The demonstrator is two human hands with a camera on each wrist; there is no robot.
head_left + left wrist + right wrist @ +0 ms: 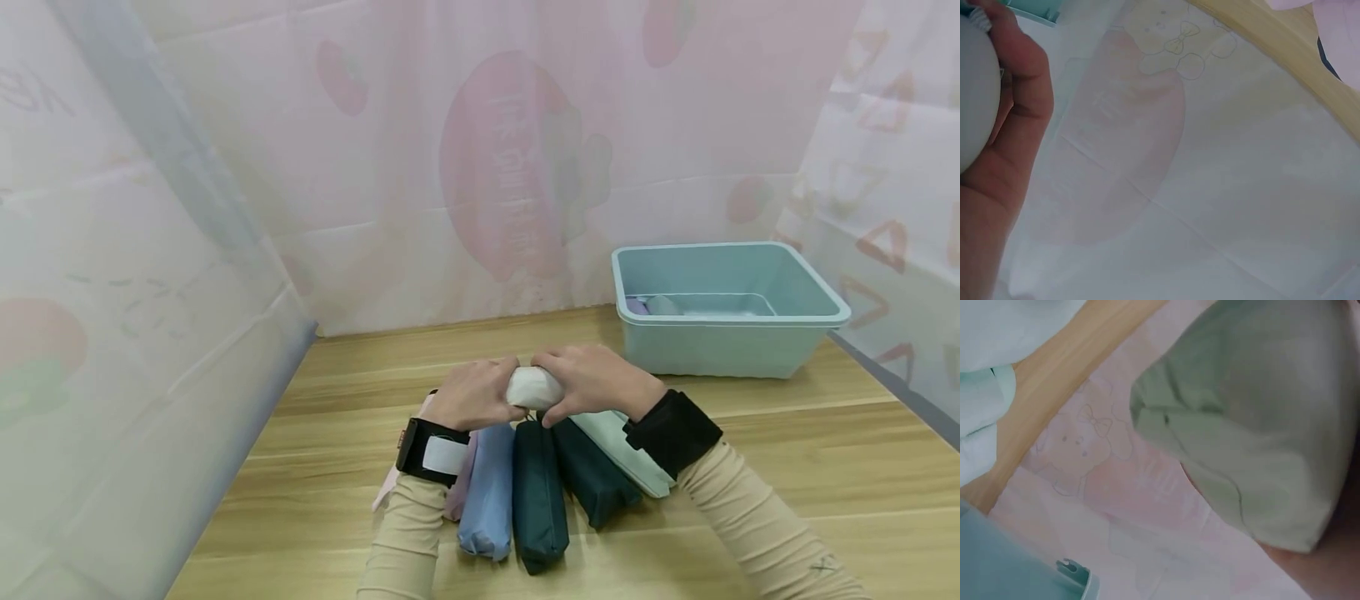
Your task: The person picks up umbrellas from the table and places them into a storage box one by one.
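Both hands meet above the tabletop [787,467]. Left hand [472,395] and right hand [592,382] each curl fingers round one end of a white pouch [533,387], lifted just over a row of pouches: pink [386,487], light blue [487,492], two dark green [537,500] [596,479], mint [633,454]. Blue bin [723,312] sits behind right, near the far edge. Curtain [150,292] closes left and back. Bare wood lies to the right and in front.

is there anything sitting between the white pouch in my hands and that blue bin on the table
Nothing visible does. Both hands, left and right, grip the white pouch above the row of pouches. The blue bin stands to the right and farther back, with only bare wooden table between them.
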